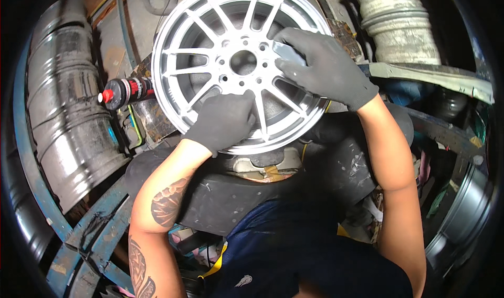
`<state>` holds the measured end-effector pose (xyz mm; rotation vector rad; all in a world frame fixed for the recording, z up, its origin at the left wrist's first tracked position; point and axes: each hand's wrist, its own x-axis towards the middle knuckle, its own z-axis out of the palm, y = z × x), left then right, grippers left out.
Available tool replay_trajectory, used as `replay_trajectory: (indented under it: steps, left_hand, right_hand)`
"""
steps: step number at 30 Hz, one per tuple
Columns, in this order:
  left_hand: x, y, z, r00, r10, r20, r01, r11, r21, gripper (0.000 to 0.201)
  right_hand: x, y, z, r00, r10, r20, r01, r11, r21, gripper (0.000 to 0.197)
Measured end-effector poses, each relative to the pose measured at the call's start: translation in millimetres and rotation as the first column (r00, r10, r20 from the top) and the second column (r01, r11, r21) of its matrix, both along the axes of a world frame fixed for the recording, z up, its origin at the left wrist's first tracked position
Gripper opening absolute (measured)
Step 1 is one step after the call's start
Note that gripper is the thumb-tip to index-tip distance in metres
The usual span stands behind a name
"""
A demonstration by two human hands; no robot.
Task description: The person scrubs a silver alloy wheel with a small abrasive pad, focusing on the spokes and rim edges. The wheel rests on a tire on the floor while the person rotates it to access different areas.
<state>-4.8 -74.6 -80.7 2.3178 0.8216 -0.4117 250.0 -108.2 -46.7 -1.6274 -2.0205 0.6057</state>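
The silver multi-spoke alloy wheel [250,79] sits beneath both hands, work on it apparently under way (how much remains is unclear). The gloved right hand [328,66] clamps a grey-blue pad [289,53] between thumb and fingers; the gloved left hand [223,119] rests below centre, fingers curled together.

Shiny metal rims [65,104] stacked at left; blue frame [56,218] alongside; pale rims [399,25] upper right.

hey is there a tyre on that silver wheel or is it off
Off: the silver wheel shows bare metal all along its visible rim, with no rubber around it.
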Motion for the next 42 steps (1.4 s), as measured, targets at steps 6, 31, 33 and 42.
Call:
replay_trajectory:
  steps: [6,31,33,42]
  left_hand:
    - [-5,-21,-7,0.991,-0.114,0.065,0.118,0.991,-0.061,0.02]
    - [-56,86,2,0.878,0.432,-0.205,-0.377,0.889,0.258,0.039]
    - [-61,92,-10,0.884,0.446,-0.139,-0.401,0.877,0.265,0.04]
    - [-65,118,-31,0.845,0.51,-0.162,-0.524,0.85,-0.057,0.039]
  right_hand:
    - [-10,1,7,0.999,0.007,-0.044,-0.008,1.0,-0.027,0.037]
    - [-22,10,-25,0.798,-0.39,-0.46,-0.056,0.711,-0.701,0.033]
    - [-23,9,-45,0.834,-0.318,-0.451,-0.085,0.733,-0.675,0.031]
    - [-50,-5,-72,0.73,-0.429,-0.531,0.157,0.862,-0.481,0.028]
